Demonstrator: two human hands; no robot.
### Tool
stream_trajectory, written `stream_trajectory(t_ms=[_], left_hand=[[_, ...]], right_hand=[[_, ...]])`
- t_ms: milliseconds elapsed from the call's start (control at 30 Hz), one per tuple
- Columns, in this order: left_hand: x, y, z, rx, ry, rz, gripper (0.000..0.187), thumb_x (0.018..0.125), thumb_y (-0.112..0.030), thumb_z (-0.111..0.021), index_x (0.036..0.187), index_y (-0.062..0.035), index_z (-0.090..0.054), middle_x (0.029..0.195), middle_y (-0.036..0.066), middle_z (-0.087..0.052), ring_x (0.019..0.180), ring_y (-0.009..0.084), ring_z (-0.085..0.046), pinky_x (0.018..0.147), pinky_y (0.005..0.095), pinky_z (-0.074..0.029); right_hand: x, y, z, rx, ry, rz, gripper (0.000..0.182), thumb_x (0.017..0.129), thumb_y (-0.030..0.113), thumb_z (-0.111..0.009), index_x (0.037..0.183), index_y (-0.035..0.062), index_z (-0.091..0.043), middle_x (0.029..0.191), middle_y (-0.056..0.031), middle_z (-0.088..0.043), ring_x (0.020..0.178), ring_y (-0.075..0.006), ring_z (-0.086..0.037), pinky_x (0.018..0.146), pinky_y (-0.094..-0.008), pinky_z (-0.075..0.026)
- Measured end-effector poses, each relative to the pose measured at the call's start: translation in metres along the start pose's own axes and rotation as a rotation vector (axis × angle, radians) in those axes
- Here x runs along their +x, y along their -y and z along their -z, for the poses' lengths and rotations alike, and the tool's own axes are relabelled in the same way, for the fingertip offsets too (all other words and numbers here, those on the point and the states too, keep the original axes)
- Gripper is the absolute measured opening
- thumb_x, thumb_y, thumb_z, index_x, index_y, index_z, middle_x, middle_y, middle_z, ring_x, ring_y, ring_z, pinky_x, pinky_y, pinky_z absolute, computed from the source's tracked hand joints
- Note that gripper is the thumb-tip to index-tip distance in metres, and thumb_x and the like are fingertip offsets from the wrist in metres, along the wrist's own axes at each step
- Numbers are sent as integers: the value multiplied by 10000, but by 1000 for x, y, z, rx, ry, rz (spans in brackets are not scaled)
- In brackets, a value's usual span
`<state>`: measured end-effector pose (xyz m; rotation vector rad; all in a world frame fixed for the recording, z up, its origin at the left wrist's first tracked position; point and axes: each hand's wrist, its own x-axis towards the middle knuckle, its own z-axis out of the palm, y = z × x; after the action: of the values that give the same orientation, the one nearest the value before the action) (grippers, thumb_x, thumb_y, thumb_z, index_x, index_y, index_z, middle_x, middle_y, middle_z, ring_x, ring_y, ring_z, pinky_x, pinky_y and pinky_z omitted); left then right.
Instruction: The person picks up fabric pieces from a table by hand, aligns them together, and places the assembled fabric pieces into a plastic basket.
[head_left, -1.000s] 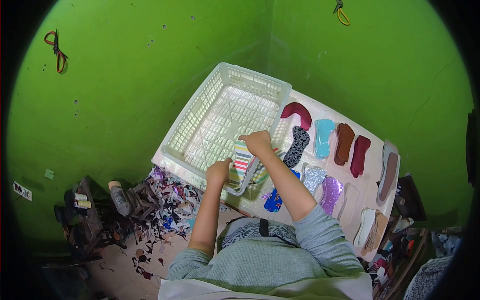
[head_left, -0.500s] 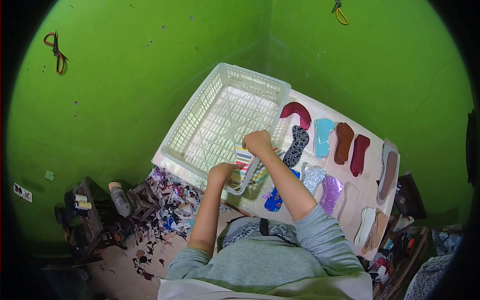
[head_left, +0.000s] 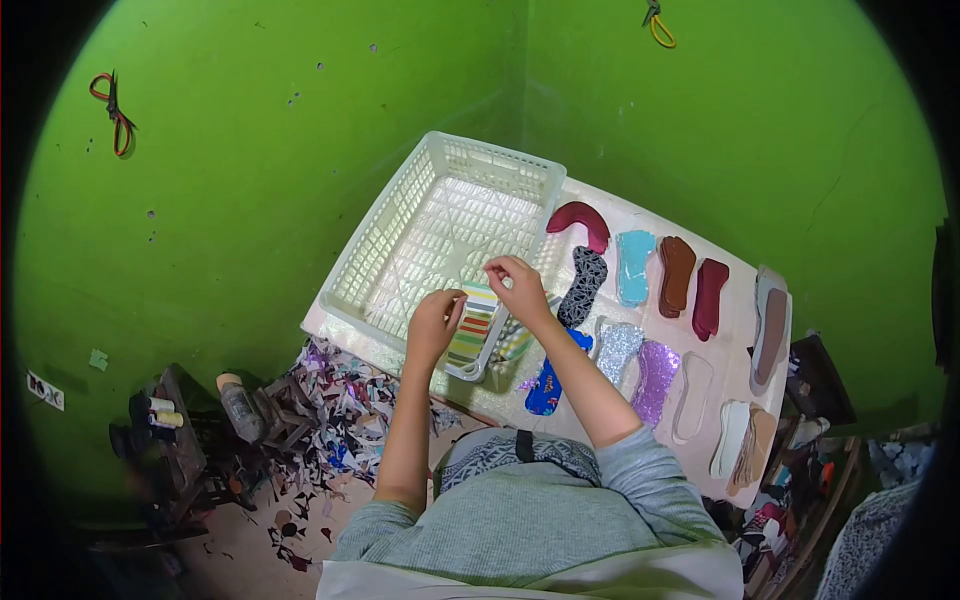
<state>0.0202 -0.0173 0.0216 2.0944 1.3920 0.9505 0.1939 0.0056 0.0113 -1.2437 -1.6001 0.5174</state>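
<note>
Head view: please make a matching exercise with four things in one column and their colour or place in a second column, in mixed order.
Things:
1. basket
2. striped piece
3. glitter sole
4. cord loop

Descriptions:
A. purple, on the table
B. white, empty
C. hanging on the green wall
D. between both hands

Pairs: 1-B, 2-D, 3-A, 4-C
</note>
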Motion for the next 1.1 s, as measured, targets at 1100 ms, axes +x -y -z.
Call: stream_trajectory(t_ms=[1100], left_hand=[[-76, -6, -149, 464, 216, -29, 576, 671, -7, -618, 1206, -6, -406, 1142, 208, -469, 1107, 369, -444, 922, 398, -389]], right_hand=[[-159, -56, 46, -405, 204, -286, 271, 700, 24, -573, 967, 53, -607, 937, -144, -566, 901, -336, -520, 826, -391, -426]])
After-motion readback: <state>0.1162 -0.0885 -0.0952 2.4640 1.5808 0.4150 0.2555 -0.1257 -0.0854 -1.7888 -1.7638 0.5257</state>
